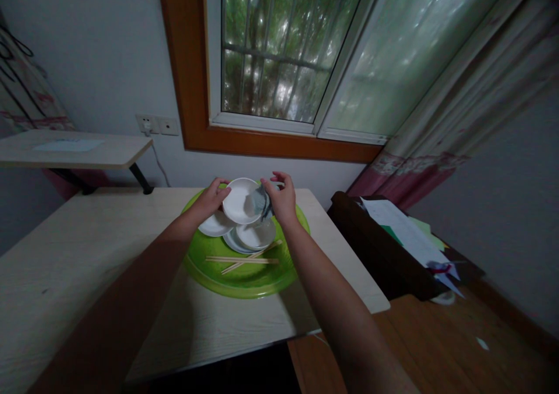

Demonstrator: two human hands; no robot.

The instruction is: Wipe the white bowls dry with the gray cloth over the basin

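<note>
Clamping a white bowl (237, 199) by its rim, the left hand (213, 198) holds it over a green basin (257, 292); the right hand (282, 197) pinches a grey cloth (261, 199) against it. White dishes (257, 237) and crossed chopsticks (242, 260) lie in the basin, on a pale table (340, 266) below a window (283, 45).

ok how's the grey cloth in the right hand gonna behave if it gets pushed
The grey cloth looks floppy, since it bunches in folds at the right hand. It is probably light, being smaller than the white bowl. Pushed against that bowl, it would likely crumple rather than roll.
</note>
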